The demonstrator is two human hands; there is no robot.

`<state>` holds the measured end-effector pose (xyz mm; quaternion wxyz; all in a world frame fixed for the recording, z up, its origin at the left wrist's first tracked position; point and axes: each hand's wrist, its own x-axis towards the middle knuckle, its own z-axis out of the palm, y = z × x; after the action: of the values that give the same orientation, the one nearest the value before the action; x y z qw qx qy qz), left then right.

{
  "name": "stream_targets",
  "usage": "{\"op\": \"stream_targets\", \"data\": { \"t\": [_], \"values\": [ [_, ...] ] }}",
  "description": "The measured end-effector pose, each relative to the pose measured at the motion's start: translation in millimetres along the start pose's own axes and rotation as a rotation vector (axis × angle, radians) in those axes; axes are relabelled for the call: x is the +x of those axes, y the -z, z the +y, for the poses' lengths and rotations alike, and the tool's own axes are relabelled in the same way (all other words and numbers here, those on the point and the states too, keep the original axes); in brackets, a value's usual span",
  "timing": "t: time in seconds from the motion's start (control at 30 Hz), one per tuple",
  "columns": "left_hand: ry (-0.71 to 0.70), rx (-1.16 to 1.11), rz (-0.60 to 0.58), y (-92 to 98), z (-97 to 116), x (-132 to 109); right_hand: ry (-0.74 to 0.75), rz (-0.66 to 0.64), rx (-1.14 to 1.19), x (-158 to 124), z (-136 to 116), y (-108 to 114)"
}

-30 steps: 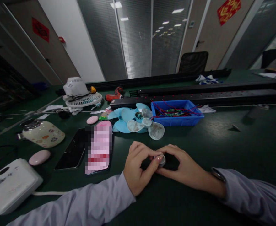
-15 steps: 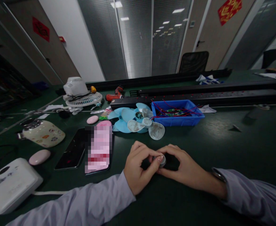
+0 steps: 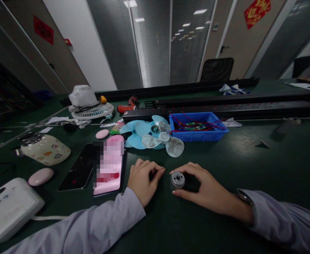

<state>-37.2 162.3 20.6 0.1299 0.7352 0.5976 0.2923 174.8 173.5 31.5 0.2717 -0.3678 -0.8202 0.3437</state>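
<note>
A small grey metal cylinder (image 3: 177,180) with holes in its top face, resembling a small motor, stands upright on the dark green table. My right hand (image 3: 201,185) curls around it from the right, thumb and forefinger on its sides. To its left, my left hand (image 3: 145,180) is apart from the cylinder, with thumb and fingertips pinched together. Whatever those fingertips may hold is too small to make out. Nearest to my left hand lies a phone with a lit pink screen (image 3: 109,188), partly pixelated.
Behind my hands lie blue fan blades (image 3: 136,141) and a blue bin (image 3: 199,135) of wired circuit boards. A white fan (image 3: 84,97), an orange power tool (image 3: 127,107) and long black rails (image 3: 223,109) are farther back. Left are a dark phone (image 3: 78,171), cream bottle (image 3: 47,150) and white box (image 3: 12,211).
My left hand has moved left, away from the cylinder, its fingertips still pinched. The cylinder's top is now uncovered, and my right hand stays around it.
</note>
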Motion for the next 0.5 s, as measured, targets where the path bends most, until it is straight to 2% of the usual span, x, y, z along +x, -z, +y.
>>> {"op": "stream_targets", "data": {
  "t": [0.1,0.33,0.5],
  "values": [
    [-0.016,0.071,-0.039,0.3,1.3,-0.2,0.0,-0.001,0.003,0.4,0.7,-1.0],
    [-0.053,0.009,-0.007,0.7,0.6,0.3,0.006,0.001,0.004,0.3,1.2,-0.9],
    [-0.105,-0.223,0.225,1.7,9.8,-0.4,0.012,0.0,-0.002,0.4,0.4,0.0]
  ]
}}
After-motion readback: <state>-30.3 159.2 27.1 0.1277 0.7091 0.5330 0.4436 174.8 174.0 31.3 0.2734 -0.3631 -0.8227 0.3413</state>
